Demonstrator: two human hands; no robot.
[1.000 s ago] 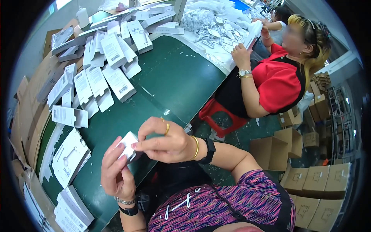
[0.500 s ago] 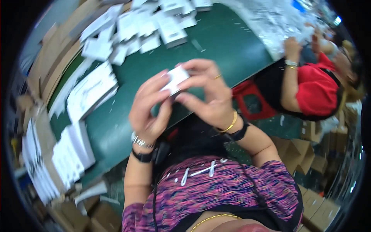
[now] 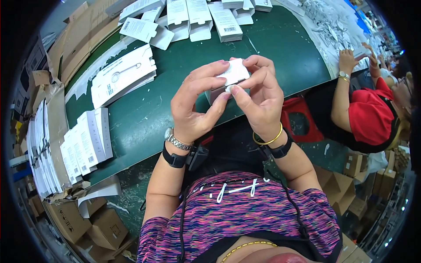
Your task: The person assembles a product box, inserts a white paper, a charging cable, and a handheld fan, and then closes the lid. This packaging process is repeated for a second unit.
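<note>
Between my two hands, above the green table, is a small white carton with one end turned up toward me. My left hand closes on its left side, fingers on top and thumb at the near edge. From the right, my right hand grips the same carton, its thumb meeting the left thumb at a small flap. A dark slit shows along that edge. Most of the carton's body is hidden behind my fingers. Left of my hands lies a stack of flat white cartons printed with a shower head.
White boxes, several with open flaps, are piled at the table's far side. Folded cartons fan out at the left edge. A person in red works at the right, near a red stool. Cardboard boxes stand on the floor.
The view has shifted, so hands and table sit differently in the picture. Both hands still hold the carton, and their thumbs have come together at its near edge.
</note>
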